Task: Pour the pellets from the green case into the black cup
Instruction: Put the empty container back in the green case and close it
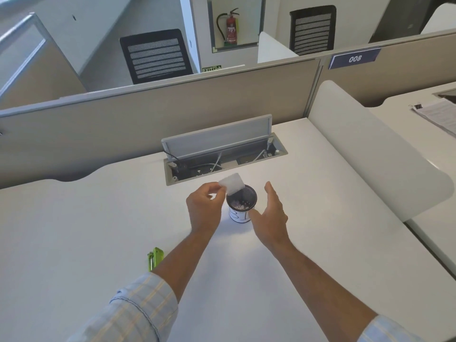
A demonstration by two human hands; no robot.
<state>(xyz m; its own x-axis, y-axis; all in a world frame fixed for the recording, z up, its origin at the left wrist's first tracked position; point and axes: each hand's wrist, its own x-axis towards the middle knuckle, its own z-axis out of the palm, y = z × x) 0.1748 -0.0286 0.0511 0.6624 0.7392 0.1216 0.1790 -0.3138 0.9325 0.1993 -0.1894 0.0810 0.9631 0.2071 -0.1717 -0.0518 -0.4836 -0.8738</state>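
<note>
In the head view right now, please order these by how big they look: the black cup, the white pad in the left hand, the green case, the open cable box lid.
1. cable box lid, clearly largest
2. black cup
3. white pad and green case: unsure. The left hand covers part of the pad, and the left arm partly hides the case, which lies nearer the camera.

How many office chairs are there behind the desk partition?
2. One black mesh chair stands beyond the partition at the left; the other chair is farther back at the right. More may be hidden behind the partitions.
</note>
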